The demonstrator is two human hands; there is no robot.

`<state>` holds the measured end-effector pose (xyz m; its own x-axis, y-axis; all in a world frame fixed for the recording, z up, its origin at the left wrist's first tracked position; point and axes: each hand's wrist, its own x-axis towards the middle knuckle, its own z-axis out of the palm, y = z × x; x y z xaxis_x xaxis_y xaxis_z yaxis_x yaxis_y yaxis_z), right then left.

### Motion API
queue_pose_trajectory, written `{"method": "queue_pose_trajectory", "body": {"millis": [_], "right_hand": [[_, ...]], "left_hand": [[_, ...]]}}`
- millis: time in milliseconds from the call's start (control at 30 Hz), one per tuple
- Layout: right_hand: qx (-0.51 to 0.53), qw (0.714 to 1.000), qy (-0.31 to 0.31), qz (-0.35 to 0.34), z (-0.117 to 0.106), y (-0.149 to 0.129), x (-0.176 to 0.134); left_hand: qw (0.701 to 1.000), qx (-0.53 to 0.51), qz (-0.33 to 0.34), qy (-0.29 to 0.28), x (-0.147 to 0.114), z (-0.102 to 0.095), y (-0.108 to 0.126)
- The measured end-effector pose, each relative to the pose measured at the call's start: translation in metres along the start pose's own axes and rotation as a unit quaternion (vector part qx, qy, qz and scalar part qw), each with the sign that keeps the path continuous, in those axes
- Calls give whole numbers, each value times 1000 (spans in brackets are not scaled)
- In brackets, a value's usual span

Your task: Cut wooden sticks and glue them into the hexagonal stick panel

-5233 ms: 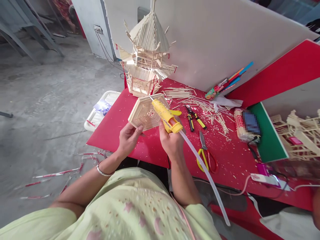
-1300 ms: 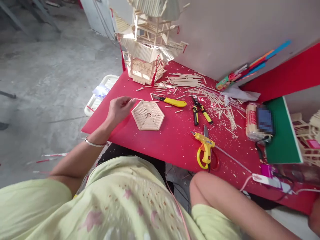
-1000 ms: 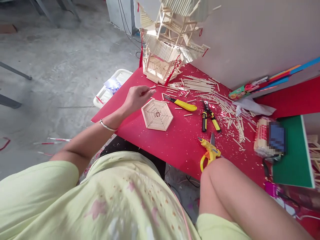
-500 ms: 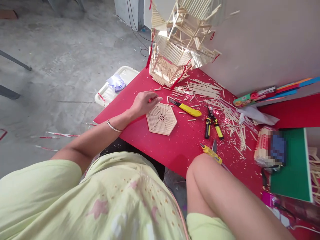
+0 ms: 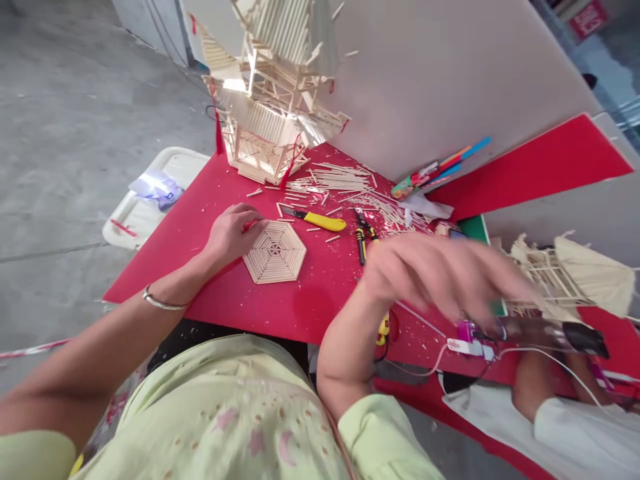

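A hexagonal panel of thin wooden sticks (image 5: 277, 257) lies flat on the red tabletop (image 5: 215, 300). My left hand (image 5: 234, 233) is at the panel's upper left edge, its fingers curled and fingertips together; whatever they may hold is too small or hidden to name. Raised over the right part of the table, my right hand (image 5: 445, 273) is smeared by motion, its fingers stretched out and nothing visible in them. Beyond the panel lies a yellow utility knife (image 5: 325, 221). Yellow-and-black pliers (image 5: 361, 240) are partly covered by my right hand.
A tiered stick model tower (image 5: 270, 113) with red tassels stands at the back. Loose sticks (image 5: 340, 179) and scraps litter the table. A white stool (image 5: 123, 217) is at left. At right are a cable (image 5: 440, 360), another stick model (image 5: 555, 277) and another person's arms (image 5: 535, 383).
The view has swung right, bringing the other person's arms into sight. My right hand has come up into view over the table. My left hand stays beside the panel, slightly lower.
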<state>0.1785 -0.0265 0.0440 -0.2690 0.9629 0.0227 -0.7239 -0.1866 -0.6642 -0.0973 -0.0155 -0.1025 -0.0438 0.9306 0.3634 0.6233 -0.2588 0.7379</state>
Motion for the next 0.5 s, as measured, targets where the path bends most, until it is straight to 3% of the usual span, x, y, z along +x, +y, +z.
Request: {"method": "queue_pose_trajectory", "body": {"millis": [33, 167, 300, 433, 500], "right_hand": [[8, 999, 16, -47, -1, 5, 9], [3, 993, 114, -5, -9, 11, 34], [15, 989, 132, -71, -16, -19, 29], [-152, 976, 131, -89, -29, -46, 37], [-306, 943, 114, -70, -42, -43, 54]], "left_hand": [[1000, 8, -2, -3, 0, 0, -1], [998, 57, 5, -9, 0, -1, -6], [994, 111, 4, -20, 0, -3, -7], [997, 73, -1, -38, 0, -2, -3], [998, 46, 2, -44, 1, -1, -1]]}}
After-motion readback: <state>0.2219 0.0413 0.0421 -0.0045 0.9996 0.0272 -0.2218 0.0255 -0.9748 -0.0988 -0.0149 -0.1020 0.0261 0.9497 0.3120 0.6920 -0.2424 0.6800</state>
